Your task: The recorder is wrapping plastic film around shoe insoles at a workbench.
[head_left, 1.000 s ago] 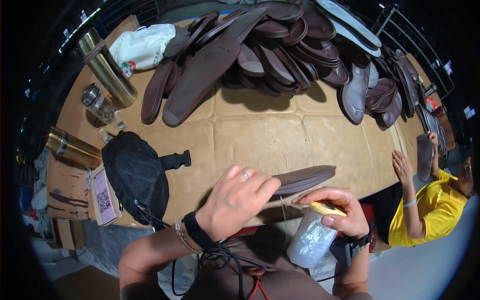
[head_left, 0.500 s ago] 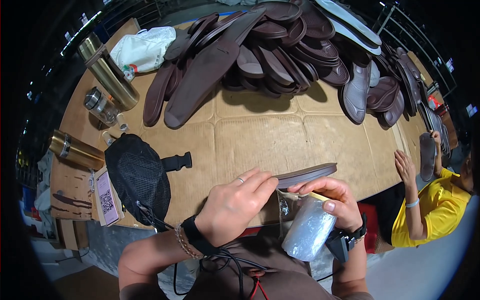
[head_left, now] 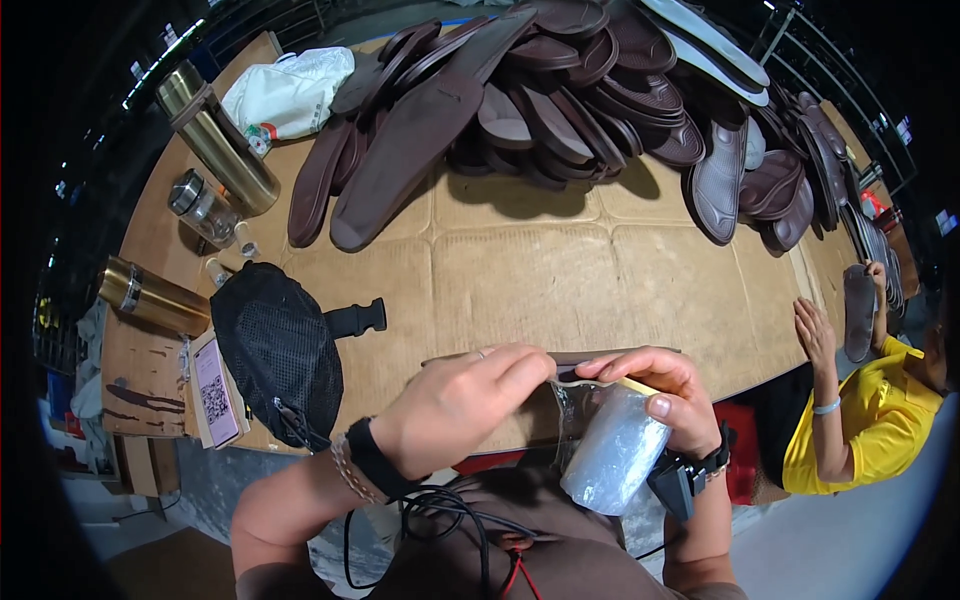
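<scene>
Roll of clear film [head_left: 617,452] is held up over the desk's [head_left: 520,275] near edge, right hand [head_left: 672,392] clamped round its top end — left hand [head_left: 465,405] pinching the loose film. Brown sole [head_left: 567,370] just behind both, mostly hidden. Black mesh pouch [head_left: 275,350] off left — heap of brown soles [head_left: 410,155] at the far side.

Clear cylindrical plastic-film roll [head_left: 614,455], near right: glossy, wrinkled. Flat tan cardboard sheet [head_left: 520,275]: matt, creased. Tall gold metal flask [head_left: 235,168], far left: smooth, glossy. Rounded black mesh-cloth pouch [head_left: 275,340], left: matt, textured.
</scene>
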Demonstrator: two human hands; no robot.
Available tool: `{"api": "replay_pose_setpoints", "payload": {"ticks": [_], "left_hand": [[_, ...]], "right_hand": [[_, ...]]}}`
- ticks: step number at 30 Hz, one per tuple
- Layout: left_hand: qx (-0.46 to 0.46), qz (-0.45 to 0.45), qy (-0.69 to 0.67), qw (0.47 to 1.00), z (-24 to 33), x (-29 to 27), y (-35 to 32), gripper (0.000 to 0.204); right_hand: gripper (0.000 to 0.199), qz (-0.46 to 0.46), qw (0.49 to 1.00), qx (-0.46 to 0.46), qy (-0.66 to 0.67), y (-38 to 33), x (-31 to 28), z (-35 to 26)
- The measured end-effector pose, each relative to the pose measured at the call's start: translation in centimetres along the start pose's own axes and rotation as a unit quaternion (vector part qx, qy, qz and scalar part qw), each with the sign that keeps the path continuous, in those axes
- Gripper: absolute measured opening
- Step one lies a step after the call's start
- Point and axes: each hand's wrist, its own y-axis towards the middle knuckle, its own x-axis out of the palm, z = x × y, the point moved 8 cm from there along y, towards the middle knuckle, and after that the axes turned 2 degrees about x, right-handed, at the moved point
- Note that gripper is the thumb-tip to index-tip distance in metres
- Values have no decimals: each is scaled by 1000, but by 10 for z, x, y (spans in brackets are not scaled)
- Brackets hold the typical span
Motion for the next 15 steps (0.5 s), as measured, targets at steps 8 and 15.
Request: {"api": "replay_pose_setpoints", "payload": {"ticks": [8,15], "left_hand": [[37,-19,1,999,-23,-12,16,25],[-93,-21,-53,994,-8,-5,6,20]], "right_hand": [[57,4,1000,-10,0,4,-2,1],[58,7,1000,-20,15,-4,-6,7]]}}
